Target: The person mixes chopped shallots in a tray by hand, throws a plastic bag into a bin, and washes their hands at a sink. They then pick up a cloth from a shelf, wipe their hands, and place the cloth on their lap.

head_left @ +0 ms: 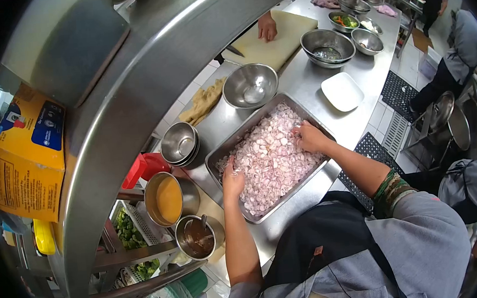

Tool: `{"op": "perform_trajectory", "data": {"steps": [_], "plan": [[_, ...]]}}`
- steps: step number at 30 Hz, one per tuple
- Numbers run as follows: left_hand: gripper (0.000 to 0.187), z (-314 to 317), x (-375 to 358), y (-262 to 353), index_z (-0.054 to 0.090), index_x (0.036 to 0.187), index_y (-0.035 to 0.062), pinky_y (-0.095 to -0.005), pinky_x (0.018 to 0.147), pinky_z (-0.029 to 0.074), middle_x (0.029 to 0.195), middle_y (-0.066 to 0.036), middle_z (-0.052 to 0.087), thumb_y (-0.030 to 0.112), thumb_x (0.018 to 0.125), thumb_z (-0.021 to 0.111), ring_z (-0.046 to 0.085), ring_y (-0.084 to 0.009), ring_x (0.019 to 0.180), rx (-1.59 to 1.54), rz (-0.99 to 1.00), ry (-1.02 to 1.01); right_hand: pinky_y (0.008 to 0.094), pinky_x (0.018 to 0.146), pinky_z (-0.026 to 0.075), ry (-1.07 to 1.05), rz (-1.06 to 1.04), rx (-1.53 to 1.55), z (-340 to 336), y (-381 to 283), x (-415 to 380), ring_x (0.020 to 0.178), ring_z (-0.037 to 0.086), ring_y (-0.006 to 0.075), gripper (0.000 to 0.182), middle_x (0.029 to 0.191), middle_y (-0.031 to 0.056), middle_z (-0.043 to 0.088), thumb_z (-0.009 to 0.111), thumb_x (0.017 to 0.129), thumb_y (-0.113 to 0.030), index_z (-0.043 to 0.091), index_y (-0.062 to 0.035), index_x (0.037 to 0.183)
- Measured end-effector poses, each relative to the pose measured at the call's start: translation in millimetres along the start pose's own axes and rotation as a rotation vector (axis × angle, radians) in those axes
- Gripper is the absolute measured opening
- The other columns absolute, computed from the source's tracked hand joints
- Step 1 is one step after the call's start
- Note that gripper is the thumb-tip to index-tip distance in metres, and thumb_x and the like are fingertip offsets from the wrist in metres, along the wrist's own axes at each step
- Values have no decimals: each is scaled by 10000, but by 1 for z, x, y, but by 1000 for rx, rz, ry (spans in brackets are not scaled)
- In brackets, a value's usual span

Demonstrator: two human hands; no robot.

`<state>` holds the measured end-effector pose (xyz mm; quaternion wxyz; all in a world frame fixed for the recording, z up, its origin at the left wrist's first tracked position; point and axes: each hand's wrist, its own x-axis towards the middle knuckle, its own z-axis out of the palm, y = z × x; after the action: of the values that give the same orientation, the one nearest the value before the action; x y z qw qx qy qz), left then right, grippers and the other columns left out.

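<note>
A deep rectangular steel pan (212,161) is heaped with thin sliced shallots (267,158), pale pink and white. At the pan's left side, my left hand (232,180) curls into the slices, some of them on its fingers. My right hand (310,137) reaches in from the right, its fingers bent round slices near the right wall. Fingertips of both hands are partly hidden in the heap. Just beyond the pan stands a steel bowl (250,86), and a white square dish (343,92) lies to its right.
Left are stacked small bowls (179,144), a pot of orange liquid (169,199) and a pot of brown sauce (198,237). A steel shelf (131,62) curves overhead. Another person's hand (267,27) rests on a cutting board (296,27) beside a knife (234,50). Co-workers (466,47) stand right.
</note>
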<state>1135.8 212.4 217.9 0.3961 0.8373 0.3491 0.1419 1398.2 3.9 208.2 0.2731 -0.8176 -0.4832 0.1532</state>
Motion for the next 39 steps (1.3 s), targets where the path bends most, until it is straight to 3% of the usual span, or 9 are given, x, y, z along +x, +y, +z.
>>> {"op": "perform_trajectory", "data": {"steps": [2, 5, 14, 23, 26, 32, 35, 38, 39], "plan": [[620, 0, 0, -1, 426, 1383, -29, -375, 1090, 334, 1360, -259, 489, 71, 772, 455, 462, -365, 1283, 3, 11, -3, 436, 875, 445, 10, -2, -4, 3, 3, 1, 988, 531, 391, 357, 974, 259, 560, 566, 790, -156, 618, -42, 1124], [624, 2, 2, -7, 421, 1390, -19, -373, 1090, 335, 1368, -256, 483, 75, 775, 457, 457, -364, 1287, -4, 13, -6, 476, 1016, 376, 15, 69, 86, -2, -6, -1, 1099, 509, 467, 249, 1037, 294, 594, 564, 765, -123, 622, -32, 990], [634, -2, -2, 2, 412, 1405, 5, -371, 1094, 330, 1379, -248, 476, 104, 783, 475, 449, -364, 1295, -3, -33, -28, 458, 1052, 356, -3, 49, 84, -11, -14, -4, 1112, 508, 457, 298, 1041, 285, 602, 555, 762, -115, 624, -39, 1042], [624, -2, -3, 1, 415, 1402, 1, -367, 1089, 337, 1373, -246, 484, 107, 791, 486, 457, -362, 1290, -19, -7, -15, 454, 1052, 355, -32, 70, 63, -14, -17, -5, 1131, 499, 460, 292, 1073, 282, 599, 551, 794, -140, 622, -31, 1055], [620, -3, -3, 4, 417, 1400, 0, -366, 1089, 336, 1375, -246, 483, 108, 793, 489, 458, -360, 1290, -19, -25, -13, 436, 878, 437, -9, -6, 22, -5, -4, -3, 974, 533, 390, 344, 1032, 249, 527, 594, 806, -181, 596, -49, 1124], [610, -3, -2, 1, 419, 1399, 3, -365, 1091, 333, 1375, -246, 482, 116, 804, 490, 455, -358, 1294, -16, -13, -12, 435, 887, 437, -8, 13, 19, -4, -5, -3, 989, 535, 389, 346, 1048, 249, 519, 586, 810, -175, 599, -57, 1135], [597, 2, 0, -11, 421, 1394, -7, -365, 1095, 327, 1374, -243, 486, 118, 814, 483, 450, -355, 1299, -21, 11, 5, 437, 881, 446, -48, 7, 12, -14, -13, -5, 977, 549, 404, 364, 1019, 250, 539, 609, 809, -203, 603, -65, 1145], [578, 4, 1, -15, 426, 1388, -19, -369, 1097, 321, 1373, -236, 491, 158, 843, 503, 448, -350, 1303, -102, -31, 15, 438, 861, 462, -261, 98, 50, -44, -28, 3, 963, 579, 408, 402, 1049, 276, 566, 656, 795, -266, 612, -82, 1150], [573, 4, 2, -17, 427, 1386, -23, -370, 1097, 320, 1372, -234, 493, 178, 856, 514, 448, -348, 1304, -141, -54, 17, 418, 879, 478, -411, 138, 79, -53, -27, 11, 1034, 599, 398, 577, 1162, 311, 564, 696, 786, -354, 553, -69, 1267]]}}
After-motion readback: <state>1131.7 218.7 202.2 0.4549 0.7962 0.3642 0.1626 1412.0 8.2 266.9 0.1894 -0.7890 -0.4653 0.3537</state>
